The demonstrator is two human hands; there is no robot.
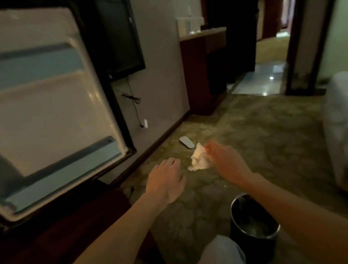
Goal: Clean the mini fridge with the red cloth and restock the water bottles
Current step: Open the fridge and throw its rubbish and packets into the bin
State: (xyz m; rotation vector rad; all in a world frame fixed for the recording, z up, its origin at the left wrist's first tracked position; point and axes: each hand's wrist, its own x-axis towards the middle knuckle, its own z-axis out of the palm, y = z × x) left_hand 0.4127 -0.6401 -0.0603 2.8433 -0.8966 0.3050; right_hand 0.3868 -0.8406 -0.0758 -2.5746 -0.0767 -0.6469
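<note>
Fridge door (42, 113) stands wide open on the left. Right hand (225, 159) pinches a crumpled white tissue (199, 158) above the carpet (252, 130). Left hand (166, 182) hangs loose, holding nothing, near a black bin (254, 240).

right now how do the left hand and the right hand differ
The left hand is empty, palm down with relaxed fingers; the right hand pinches a crumpled white tissue. The left hand hangs nearer the open fridge door; the right hand is further from it, beyond the black waste bin. Both are bare and held out over the patterned carpet.
</note>
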